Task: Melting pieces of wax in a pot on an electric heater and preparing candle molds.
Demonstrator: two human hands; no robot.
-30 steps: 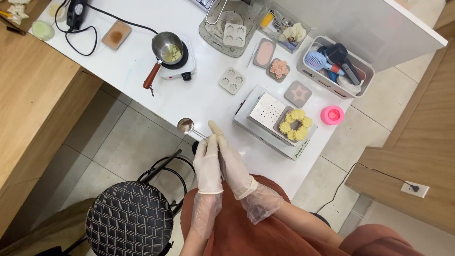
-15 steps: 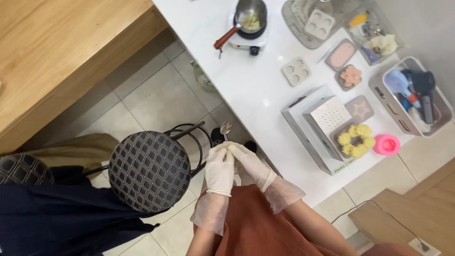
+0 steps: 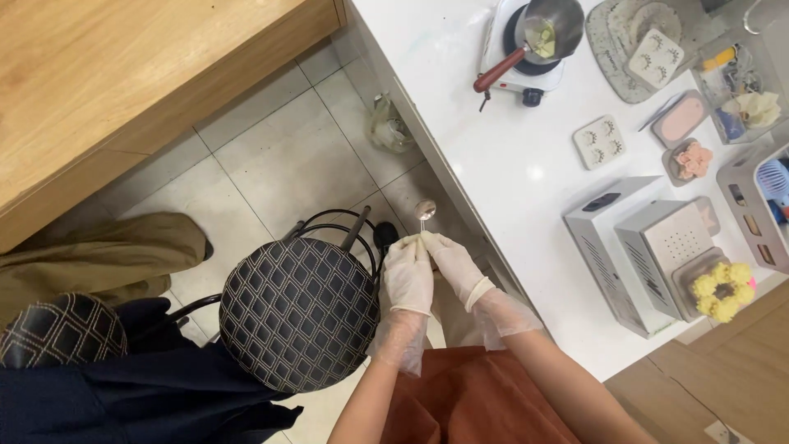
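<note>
Head view. Both hands are seen in thin translucent disposable gloves, brought together below the edge of the white bench, above the tiled floor. The left hand and the right hand meet at the fingertips, and a small round-bowled metal spoon is pinched between them by its handle, bowl pointing away from the body. The grip of each hand is narrow and closed about the spoon handle; which fingers bear it cannot be told. The spoon is held just beside the bench edge, not over it.

A round stool with a dark diamond-patterned seat is found just left of the hands. On the bench, a steel saucepan with a brown wooden handle is set on a small white electric hotplate, well apart from the hands. A pale square silicone mould lies further along, and a white perforated metal box stands near a ring of yellow moulded flowers. A wooden counter is noted at upper left.
</note>
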